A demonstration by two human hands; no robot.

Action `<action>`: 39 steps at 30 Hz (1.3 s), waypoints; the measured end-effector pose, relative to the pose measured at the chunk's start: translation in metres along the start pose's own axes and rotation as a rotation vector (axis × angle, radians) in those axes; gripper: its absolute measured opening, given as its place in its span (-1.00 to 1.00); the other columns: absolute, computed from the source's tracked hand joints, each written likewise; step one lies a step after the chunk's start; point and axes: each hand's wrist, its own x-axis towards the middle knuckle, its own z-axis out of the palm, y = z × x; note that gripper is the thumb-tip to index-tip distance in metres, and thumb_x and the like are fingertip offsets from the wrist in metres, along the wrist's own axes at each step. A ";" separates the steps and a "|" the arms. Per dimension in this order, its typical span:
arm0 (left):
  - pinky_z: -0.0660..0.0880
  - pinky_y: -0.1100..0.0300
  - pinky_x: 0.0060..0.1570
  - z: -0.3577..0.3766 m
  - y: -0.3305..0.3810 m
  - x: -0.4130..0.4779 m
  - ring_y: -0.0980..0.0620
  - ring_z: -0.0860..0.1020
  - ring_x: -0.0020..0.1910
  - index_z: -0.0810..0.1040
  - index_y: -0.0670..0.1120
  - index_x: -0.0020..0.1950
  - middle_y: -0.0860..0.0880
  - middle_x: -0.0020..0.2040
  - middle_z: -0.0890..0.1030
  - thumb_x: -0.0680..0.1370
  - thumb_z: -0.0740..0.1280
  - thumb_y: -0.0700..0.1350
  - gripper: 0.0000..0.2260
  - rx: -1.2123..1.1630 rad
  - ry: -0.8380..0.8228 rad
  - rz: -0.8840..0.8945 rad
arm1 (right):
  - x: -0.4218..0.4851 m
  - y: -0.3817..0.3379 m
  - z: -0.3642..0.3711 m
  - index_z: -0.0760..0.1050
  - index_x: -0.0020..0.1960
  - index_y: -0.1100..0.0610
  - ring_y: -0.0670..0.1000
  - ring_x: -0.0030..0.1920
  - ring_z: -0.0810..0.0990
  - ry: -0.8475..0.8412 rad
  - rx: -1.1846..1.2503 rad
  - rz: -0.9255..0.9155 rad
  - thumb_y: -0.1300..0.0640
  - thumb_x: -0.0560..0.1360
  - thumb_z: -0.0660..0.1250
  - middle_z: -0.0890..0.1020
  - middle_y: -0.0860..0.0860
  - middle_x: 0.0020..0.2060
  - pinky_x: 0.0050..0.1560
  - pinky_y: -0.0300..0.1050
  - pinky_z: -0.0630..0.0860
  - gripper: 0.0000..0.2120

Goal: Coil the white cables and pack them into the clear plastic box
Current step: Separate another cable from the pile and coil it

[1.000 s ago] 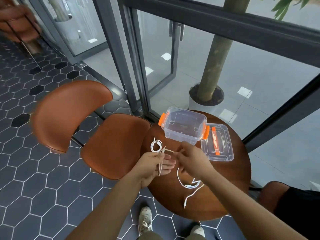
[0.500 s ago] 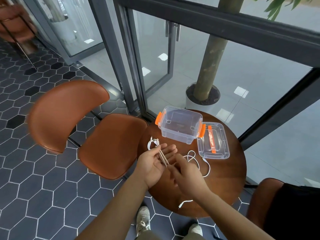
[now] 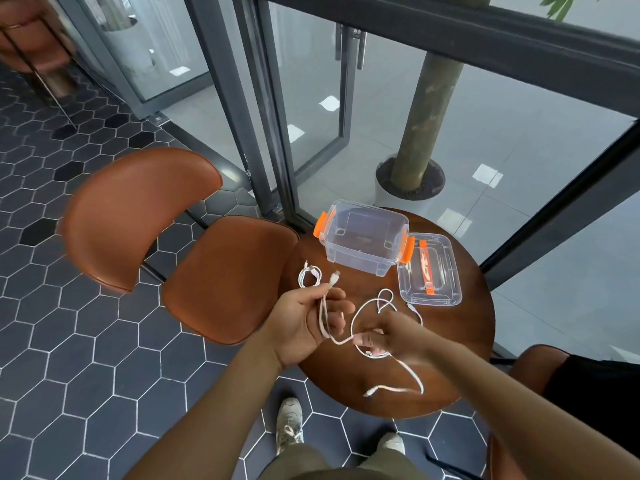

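Note:
A clear plastic box [image 3: 363,242] with orange latches stands open and empty at the far side of the round wooden table [image 3: 460,358]. My left hand [image 3: 308,322] pinches a white cable [image 3: 325,322] near its plug, a short doubled length lying across the palm. The same cable runs to my right hand [image 3: 391,336], which grips it lower down; its loose tail [image 3: 398,388] loops over the table toward the near edge. A second white cable [image 3: 308,277] lies coiled on the table left of the box.
The box's clear lid [image 3: 429,271] with an orange handle lies right of the box. A brown chair [image 3: 180,251] stands left of the table, another at the right. Glass wall and potted tree trunk [image 3: 426,112] lie beyond. My shoes are below the table edge.
My right hand has drawn away from the left and down toward me, pulling the cable out between the hands. The cable's loose tail has shifted on the table.

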 end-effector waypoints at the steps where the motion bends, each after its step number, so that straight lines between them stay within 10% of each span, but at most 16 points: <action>1: 0.59 0.20 -0.38 0.000 0.002 -0.003 -0.02 0.62 -0.44 0.57 -0.28 -0.09 -0.26 -0.24 0.68 0.60 0.19 -0.13 -0.74 0.085 -0.034 -0.032 | 0.003 0.000 -0.006 0.64 -0.04 0.06 0.01 -0.13 0.69 -0.020 -0.049 0.000 -0.14 0.56 0.37 0.72 0.05 -0.17 0.02 -0.04 0.58 -0.73; 13: 0.63 0.09 -0.16 -0.006 0.000 0.001 -0.16 0.70 -0.15 0.54 -0.36 0.17 -0.35 0.06 0.68 0.69 0.20 -0.12 -0.70 0.917 -0.049 -0.182 | 0.012 -0.057 -0.047 0.66 0.08 0.13 -0.01 -0.13 0.60 0.163 -0.366 -0.090 0.09 0.60 0.33 0.71 0.00 -0.04 -0.24 -0.27 0.42 -0.82; 19: 0.64 0.00 -0.01 -0.008 -0.009 0.016 -0.17 0.71 -0.03 0.59 -0.27 0.11 -0.22 -0.04 0.73 0.68 0.23 -0.12 -0.76 0.584 0.184 0.082 | 0.004 -0.064 -0.020 0.63 0.06 0.08 0.08 -0.12 0.68 0.388 -0.143 -0.042 0.09 0.56 0.31 0.72 0.00 -0.10 -0.06 0.01 0.63 -0.84; 25: 0.64 -0.02 -0.05 -0.009 -0.015 0.016 -0.15 0.65 -0.01 0.41 -0.40 0.38 -0.29 0.06 0.61 0.67 0.14 -0.16 -0.62 0.021 0.158 0.086 | -0.011 -0.057 0.008 0.56 -0.10 -0.06 0.09 -0.51 0.61 0.432 0.335 -0.044 0.14 0.57 0.36 0.67 -0.06 -0.41 -0.45 -0.04 0.59 -0.88; 39: 0.55 -0.05 0.16 0.007 -0.015 0.011 -0.18 0.65 0.17 0.41 -0.23 0.41 -0.29 0.26 0.62 0.65 0.18 0.13 -0.50 -0.025 0.121 0.126 | -0.020 -0.048 0.040 0.53 -0.01 -0.04 -0.07 -0.34 0.65 0.584 0.350 -0.055 0.17 0.54 0.38 0.69 -0.11 -0.29 -0.15 0.07 0.63 -0.88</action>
